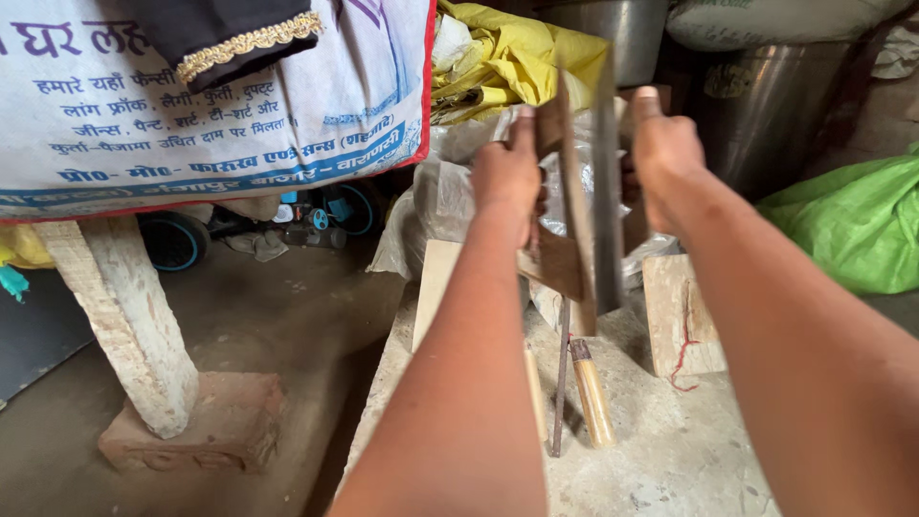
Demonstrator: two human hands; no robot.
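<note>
My left hand [507,177] and my right hand [662,153] are raised in front of me and together grip an upright assembly of thin wooden boards [572,230] joined edge to face, with a dark flat strip [607,191] along its right side. The left hand holds its left edge, thumb up. On the opposite side, the right hand grips with its thumb up too. Below, on the dusty concrete slab [670,450], lie a wooden-handled tool [592,393] and a thin metal rod [561,383].
A flat wooden board [680,316] with a red mark lies on the slab at right, another pale board [436,287] at left. A printed banner [191,105] hangs over a white wooden post [124,325] on a brick [206,426]. Steel vessels [766,105], plastic bags and a green sack [852,220] stand behind.
</note>
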